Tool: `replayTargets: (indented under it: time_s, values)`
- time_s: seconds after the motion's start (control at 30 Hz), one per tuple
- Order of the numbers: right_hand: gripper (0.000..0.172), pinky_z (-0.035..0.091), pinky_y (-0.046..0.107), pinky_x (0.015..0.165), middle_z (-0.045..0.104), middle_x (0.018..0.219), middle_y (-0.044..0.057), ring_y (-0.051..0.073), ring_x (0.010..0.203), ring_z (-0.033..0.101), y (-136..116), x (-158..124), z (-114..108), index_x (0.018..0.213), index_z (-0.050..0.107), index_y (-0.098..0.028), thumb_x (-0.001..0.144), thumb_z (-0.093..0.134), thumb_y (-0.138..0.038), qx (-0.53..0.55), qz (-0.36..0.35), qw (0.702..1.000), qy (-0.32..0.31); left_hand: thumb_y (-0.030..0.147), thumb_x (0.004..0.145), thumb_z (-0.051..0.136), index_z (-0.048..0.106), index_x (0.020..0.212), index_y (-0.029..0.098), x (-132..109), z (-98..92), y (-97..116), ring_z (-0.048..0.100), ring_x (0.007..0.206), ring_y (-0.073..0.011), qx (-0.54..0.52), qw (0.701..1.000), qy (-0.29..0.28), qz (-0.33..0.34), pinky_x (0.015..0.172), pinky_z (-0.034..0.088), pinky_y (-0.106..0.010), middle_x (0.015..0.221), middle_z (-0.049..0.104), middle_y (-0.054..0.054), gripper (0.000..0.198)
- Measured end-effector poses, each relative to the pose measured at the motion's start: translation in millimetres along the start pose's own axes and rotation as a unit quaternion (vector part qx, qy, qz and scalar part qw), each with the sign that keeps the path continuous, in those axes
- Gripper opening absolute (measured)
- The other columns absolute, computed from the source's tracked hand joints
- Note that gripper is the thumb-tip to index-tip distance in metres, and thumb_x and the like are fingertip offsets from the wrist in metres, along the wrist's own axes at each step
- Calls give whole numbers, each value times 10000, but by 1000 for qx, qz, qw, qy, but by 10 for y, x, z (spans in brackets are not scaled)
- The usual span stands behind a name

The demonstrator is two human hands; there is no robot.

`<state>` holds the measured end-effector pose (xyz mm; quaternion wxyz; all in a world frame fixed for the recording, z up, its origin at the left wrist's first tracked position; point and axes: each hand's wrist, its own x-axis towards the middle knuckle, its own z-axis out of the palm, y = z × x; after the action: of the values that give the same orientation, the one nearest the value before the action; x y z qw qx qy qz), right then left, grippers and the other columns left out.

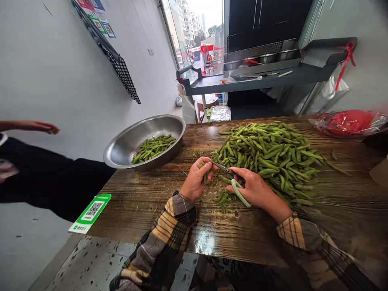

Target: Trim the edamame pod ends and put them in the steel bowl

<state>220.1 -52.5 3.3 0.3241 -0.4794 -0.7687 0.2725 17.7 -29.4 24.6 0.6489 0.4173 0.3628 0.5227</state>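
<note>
Between the fingers of my left hand [197,180] are green soybean pods [205,177], partly hidden by the fingers. My right hand [254,189] grips a pair of scissors [239,193] with pale green handles. The scissor blades point left and reach the fingertips of my left hand, by the pods. Just beyond my right hand lies a big heap of soybean pods [266,149] on the wooden table [145,202]. Small green trimmings [223,200] lie below the scissors. Back left, a tilted steel basin [121,147] holds a smaller amount of pods.
A green QR-code card [92,212] lies at the table's left corner. Red material in clear plastic [348,121] sits at the back right. Beyond the table stands a grey cart [212,83] with pans. Another person's hand [45,127] shows at the left.
</note>
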Motion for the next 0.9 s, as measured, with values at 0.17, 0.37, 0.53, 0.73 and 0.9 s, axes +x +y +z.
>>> replayTargets:
  time_s: [0.17, 0.37, 0.53, 0.73, 0.9]
  values:
    - [549, 492, 322, 705, 619, 902, 50, 186, 755, 586, -10, 1, 25, 1235, 590, -168, 752, 699, -404, 0, -15, 1000, 4, 311, 728, 734, 514, 879, 157, -31, 79, -32, 471, 427, -40, 29, 999, -24, -20, 396, 299, -150, 715, 681, -15, 309]
    - [515, 505, 341, 734, 655, 930, 73, 206, 780, 613, 12, -5, 38, 1227, 605, -167, 774, 684, -400, -9, -28, 1000, 8, 329, 732, 726, 493, 842, 157, -32, 74, -32, 469, 426, -41, 42, 999, -23, -24, 398, 300, -152, 698, 669, -8, 310]
    - [420, 522, 349, 780, 702, 1003, 97, 241, 873, 658, 39, 1, 32, 1168, 655, -190, 795, 668, -382, -12, -46, 999, 16, 314, 734, 714, 481, 822, 166, -6, 27, -31, 445, 414, -40, 38, 999, -27, -19, 390, 279, -145, 628, 616, 21, 290]
    - [386, 537, 356, 812, 731, 1050, 96, 259, 921, 689, 0, 6, -31, 1142, 680, -187, 801, 662, -368, -1, -42, 999, 17, 267, 714, 680, 491, 834, 174, 20, -16, 36, 461, 454, -50, 7, 999, -17, -29, 394, 308, -145, 681, 597, 20, 242]
    - [455, 543, 379, 850, 725, 1105, 105, 280, 973, 690, -28, 32, -112, 1166, 677, -161, 775, 675, -394, 14, 26, 994, 101, 325, 766, 639, 493, 793, 172, 57, -28, 11, 474, 493, -57, 85, 996, -21, -10, 424, 336, -164, 726, 594, 8, 213]
